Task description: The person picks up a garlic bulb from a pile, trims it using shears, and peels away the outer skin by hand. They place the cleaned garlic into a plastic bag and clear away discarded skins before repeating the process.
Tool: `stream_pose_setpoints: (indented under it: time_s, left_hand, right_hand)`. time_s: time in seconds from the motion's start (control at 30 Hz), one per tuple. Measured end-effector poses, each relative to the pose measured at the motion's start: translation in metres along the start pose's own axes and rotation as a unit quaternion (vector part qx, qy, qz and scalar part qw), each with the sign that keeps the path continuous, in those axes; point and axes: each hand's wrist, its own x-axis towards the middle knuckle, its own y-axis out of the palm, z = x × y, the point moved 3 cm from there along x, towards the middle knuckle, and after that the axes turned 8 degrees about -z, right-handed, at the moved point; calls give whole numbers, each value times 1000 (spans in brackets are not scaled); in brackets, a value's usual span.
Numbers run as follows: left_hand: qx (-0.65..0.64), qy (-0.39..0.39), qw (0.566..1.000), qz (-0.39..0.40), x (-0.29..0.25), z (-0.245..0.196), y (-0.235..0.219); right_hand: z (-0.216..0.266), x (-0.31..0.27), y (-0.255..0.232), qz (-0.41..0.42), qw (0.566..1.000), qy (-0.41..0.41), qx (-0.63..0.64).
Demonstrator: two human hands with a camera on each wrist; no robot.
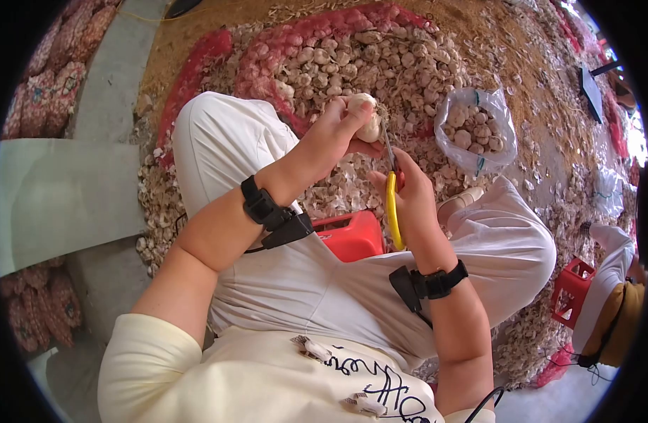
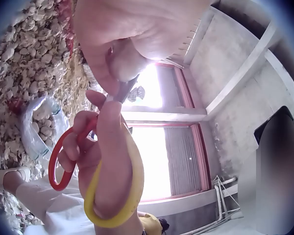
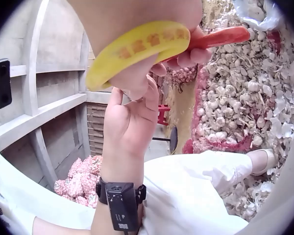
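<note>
In the head view my left hand [image 1: 338,130] grips a pale garlic bulb [image 1: 370,128], its root side facing right. My right hand [image 1: 417,194] holds scissors with one yellow and one red handle loop [image 1: 392,211]. Their blades point up and meet the bulb's root side, beside the left fingers. The left wrist view has the thumb through the yellow loop [image 2: 137,166] and fingers around the red loop [image 2: 54,169]. There the left palm partly covers the bulb [image 2: 125,63]. The right wrist view shows the yellow loop [image 3: 132,46] in front of the left hand [image 3: 130,122]; the bulb is hidden there.
A heap of garlic bulbs [image 1: 352,63] lies on red netting ahead. To its right stands a clear plastic bag [image 1: 507,151] of bulbs. Loose skins cover the floor. A red plastic stool [image 1: 352,236] shows between the legs, and filled net sacks [image 1: 52,92] lie at left.
</note>
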Motion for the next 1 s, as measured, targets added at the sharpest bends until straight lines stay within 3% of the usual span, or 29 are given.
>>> stream_pose_setpoints:
  time_s: [0.07, 0.23, 0.3, 0.4, 0.43, 0.5, 0.6, 0.7, 0.87, 1.0]
  left_hand:
    - [39, 6, 999, 3, 0, 0, -1]
    - [138, 71, 987, 27, -4, 6, 6]
    - [260, 251, 932, -1, -3, 5, 7]
    - [317, 295, 901, -8, -6, 2, 7]
    - [317, 295, 901, -7, -8, -2, 6]
    - [215, 118, 969, 30, -8, -3, 3]
    - [172, 73, 982, 39, -8, -1, 3]
    - [192, 80, 978, 5, -12, -6, 8]
    - [225, 123, 967, 7, -12, -7, 9]
    - [210, 141, 967, -7, -11, -4, 9]
  right_hand:
    - [0, 2, -1, 17, 999, 36, 12]
    - [7, 8, -13, -38, 994, -105, -13]
    - [6, 8, -15, -34, 994, -101, -26]
    - [5, 8, -15, -35, 994, -99, -36]
    - [6, 7, -14, -26, 993, -113, -38]
    - [6, 7, -13, -19, 991, -126, -39]
    - [4, 6, -10, -34, 989, -139, -46]
    - [1, 7, -11, -52, 986, -142, -70]
    - [-2, 7, -6, 8, 999, -24, -31]
    - [0, 6, -7, 26, 998, -30, -45]
